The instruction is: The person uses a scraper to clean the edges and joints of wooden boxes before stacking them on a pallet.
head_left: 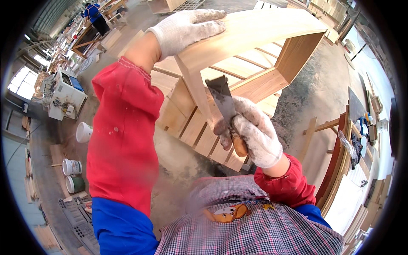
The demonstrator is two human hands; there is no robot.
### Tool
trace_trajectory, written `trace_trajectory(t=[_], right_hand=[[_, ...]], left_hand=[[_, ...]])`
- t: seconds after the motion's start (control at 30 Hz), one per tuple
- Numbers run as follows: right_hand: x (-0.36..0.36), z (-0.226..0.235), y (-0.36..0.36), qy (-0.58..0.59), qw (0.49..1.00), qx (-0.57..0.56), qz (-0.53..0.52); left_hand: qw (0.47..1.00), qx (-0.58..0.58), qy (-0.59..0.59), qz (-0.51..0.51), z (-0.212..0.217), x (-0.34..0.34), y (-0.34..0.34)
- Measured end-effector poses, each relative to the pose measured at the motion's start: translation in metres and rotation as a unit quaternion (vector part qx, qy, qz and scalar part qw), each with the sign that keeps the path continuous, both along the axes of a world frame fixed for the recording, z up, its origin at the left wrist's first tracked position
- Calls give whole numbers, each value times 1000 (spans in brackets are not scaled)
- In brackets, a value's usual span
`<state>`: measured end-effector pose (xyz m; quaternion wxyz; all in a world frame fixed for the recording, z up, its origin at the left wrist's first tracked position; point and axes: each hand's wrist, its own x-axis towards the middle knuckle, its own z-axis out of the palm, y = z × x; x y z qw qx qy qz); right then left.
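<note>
Putty knife (225, 104) in the right hand (253, 136) is the tool at work: the gloved fingers are closed tight around its wooden handle, which sticks out below the fist, and the flat metal blade runs up and slightly left from the hand, its square end pointing toward the top board of the wooden frame (255, 55). The blade's long axis lies nearly along the pale upright post (195, 89) of that frame, and its tip sits against or just beside the post near the corner where post and top board meet; whether it touches cannot be told. The left hand (187, 27), in a white knit glove, lies flat and open on the near left end of the top board, palm down, grasping nothing. Both forearms wear red sleeve covers. The frame stands on a dusty concrete floor (306, 93). Well off to the left, two white buckets (72, 166) and a green one (75, 184) stand on the floor.
</note>
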<state>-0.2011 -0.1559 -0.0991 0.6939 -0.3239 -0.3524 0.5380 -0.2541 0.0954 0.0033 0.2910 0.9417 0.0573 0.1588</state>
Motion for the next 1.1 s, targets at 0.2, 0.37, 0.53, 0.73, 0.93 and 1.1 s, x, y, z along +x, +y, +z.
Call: trace_trajectory(t=[0.2, 0.37, 0.53, 0.73, 0.93, 1.1], right_hand=[[-9, 0, 22, -20, 999, 16, -21], [-10, 4, 34, -18, 999, 37, -21], [-8, 0, 40, -48, 995, 1, -82], [-18, 7, 36, -486, 822, 46, -294], [-31, 20, 34, -574, 749, 0, -332], [-38, 25, 29, -555, 761, 1, -335]], left_hand=[[989, -141, 43, -19, 3, 2, 19], [997, -72, 24, -12, 3, 1, 25], [995, -93, 26, -8, 5, 2, 23], [987, -158, 18, -10, 1, 1, 22], [991, -130, 13, -11, 1, 2, 20], [986, -162, 32, 8, 1, 1, 19]])
